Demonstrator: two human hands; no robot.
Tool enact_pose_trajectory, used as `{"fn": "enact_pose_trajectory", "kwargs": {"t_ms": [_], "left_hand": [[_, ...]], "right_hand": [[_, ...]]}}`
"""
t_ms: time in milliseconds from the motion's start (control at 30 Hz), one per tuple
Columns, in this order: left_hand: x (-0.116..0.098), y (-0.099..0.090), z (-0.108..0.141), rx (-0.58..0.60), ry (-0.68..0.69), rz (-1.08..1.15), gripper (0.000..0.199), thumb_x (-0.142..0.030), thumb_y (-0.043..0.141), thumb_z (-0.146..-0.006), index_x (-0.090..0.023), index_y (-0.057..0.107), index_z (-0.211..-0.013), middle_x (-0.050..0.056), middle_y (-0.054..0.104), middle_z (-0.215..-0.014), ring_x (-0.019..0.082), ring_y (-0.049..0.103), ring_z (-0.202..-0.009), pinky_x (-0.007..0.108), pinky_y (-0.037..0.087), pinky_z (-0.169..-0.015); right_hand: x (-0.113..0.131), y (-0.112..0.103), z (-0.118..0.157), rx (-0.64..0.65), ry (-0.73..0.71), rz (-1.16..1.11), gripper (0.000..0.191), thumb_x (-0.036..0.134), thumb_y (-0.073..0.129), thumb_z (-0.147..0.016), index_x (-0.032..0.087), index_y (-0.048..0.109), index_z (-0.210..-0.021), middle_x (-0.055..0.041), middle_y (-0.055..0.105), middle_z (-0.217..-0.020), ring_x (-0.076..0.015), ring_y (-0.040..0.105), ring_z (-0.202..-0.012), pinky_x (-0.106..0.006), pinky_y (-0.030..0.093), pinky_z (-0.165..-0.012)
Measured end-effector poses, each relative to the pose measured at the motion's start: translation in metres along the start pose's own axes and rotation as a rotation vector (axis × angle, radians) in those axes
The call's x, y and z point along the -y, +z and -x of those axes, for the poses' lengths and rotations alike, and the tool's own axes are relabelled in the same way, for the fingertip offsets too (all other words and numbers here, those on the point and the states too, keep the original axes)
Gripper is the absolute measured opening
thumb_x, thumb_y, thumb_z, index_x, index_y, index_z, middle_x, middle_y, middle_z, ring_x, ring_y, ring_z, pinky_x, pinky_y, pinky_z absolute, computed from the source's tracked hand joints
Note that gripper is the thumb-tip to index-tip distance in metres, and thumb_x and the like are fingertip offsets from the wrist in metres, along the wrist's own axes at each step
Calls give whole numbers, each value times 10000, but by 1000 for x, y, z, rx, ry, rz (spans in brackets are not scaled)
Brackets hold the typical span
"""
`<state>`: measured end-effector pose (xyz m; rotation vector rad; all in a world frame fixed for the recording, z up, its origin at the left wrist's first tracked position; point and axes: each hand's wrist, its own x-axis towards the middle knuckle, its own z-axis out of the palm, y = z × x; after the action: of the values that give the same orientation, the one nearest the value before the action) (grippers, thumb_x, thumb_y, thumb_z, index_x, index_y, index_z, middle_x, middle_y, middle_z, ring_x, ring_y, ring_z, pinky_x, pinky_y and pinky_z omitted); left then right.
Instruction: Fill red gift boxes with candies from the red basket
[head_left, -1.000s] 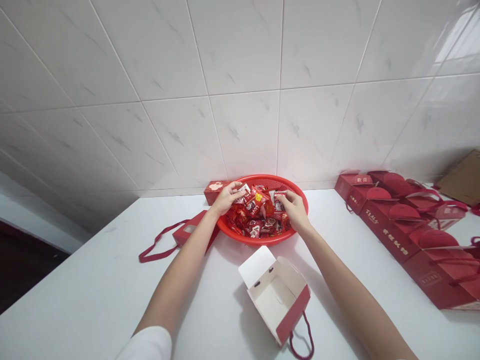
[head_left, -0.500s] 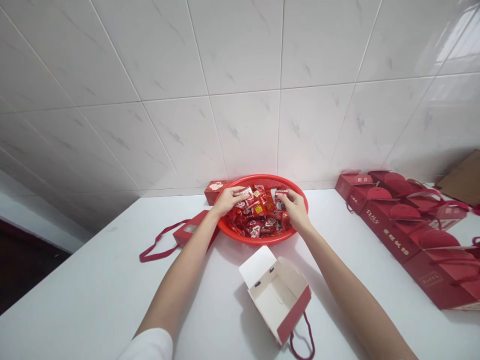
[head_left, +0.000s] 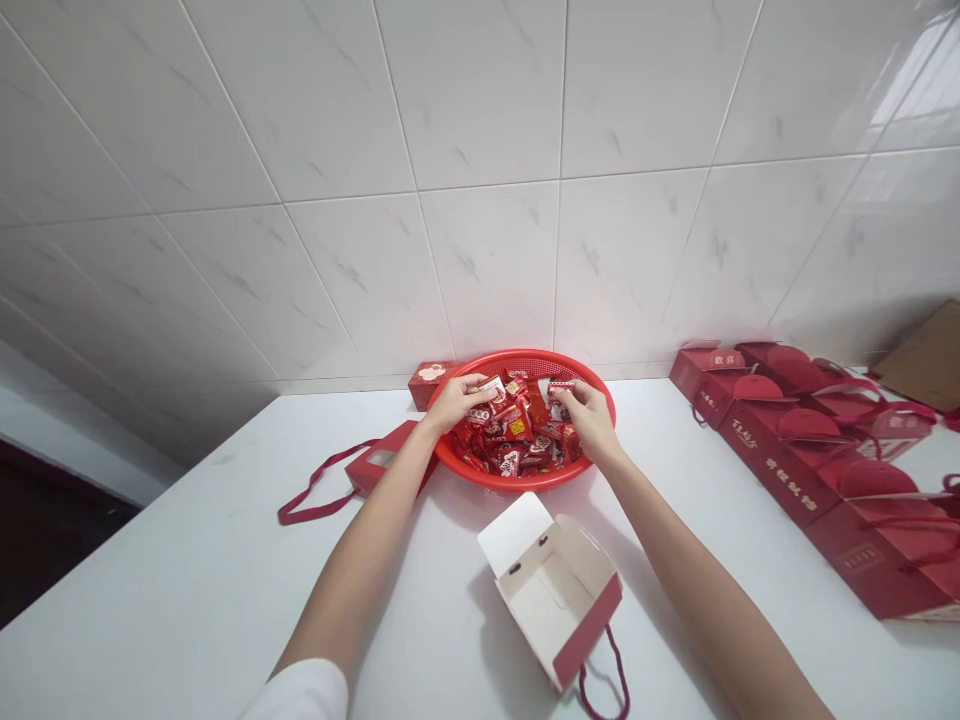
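A red plastic basket (head_left: 525, 483) holds a heap of red-wrapped candies (head_left: 517, 425). Over its left side, my left hand (head_left: 454, 402) pinches a small red-and-white wrapped candy (head_left: 493, 391) between thumb and fingers. At the right side of the basket, my right hand (head_left: 589, 412) is closed on another wrapped candy (head_left: 559, 392), partly hidden by the fingers. Between my forearms, in front of the basket, an opened red gift box (head_left: 559, 590) shows its bare white inside, its flap up and a dark red cord handle at the near side.
Several closed red gift boxes (head_left: 799, 470) stand in rows on the right. Left of the basket lie a red box with a ribbon (head_left: 371, 470) and a small patterned box (head_left: 431, 378). A tiled wall (head_left: 487, 270) backs the white table (head_left: 202, 580); cardboard (head_left: 926, 350) is at far right.
Both hands stay over the basket, each with a candy at the fingertips. The candies between them have shifted slightly; the boxes have not moved.
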<state>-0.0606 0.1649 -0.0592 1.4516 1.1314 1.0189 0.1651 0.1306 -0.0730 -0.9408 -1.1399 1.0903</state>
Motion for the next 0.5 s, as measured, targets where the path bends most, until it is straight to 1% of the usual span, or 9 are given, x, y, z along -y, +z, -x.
{"fn": "enact_pose_trajectory", "kwargs": {"t_ms": [133,233,367,500], "left_hand": [[-1,1,0,-33,-16,-48,495,-492,865,-529,-167,695,-861,31,736,-837,194,674,-819,245,505,-653],[0,2,-1,-24,-10,-30,460,-473,857,-531,-169,680,-826,26,722,-840,199,659,-837,265,497,-702],[2,2,-2,-6,59,-37,380,-447,808,-578,-170,656,-790,2,691,-801,187,631,-802,277,473,-737],[0,2,-1,-2,115,-102,250,-408,708,-664,-170,646,-709,-23,649,-709,151,583,-707,249,437,-698]], "right_hand": [[-1,0,-1,12,-11,16,249,429,676,-702,207,569,-664,5,622,-666,-157,516,-623,-290,402,-595],[-1,0,-1,20,-4,13,239,429,680,-702,208,592,-682,0,642,-686,-165,542,-642,-292,418,-606],[1,0,0,25,13,3,246,440,688,-695,208,608,-702,-9,661,-713,-177,567,-668,-294,434,-612],[1,0,1,27,0,16,246,441,683,-708,206,609,-698,-8,658,-710,-175,565,-671,-295,437,-623]]}}
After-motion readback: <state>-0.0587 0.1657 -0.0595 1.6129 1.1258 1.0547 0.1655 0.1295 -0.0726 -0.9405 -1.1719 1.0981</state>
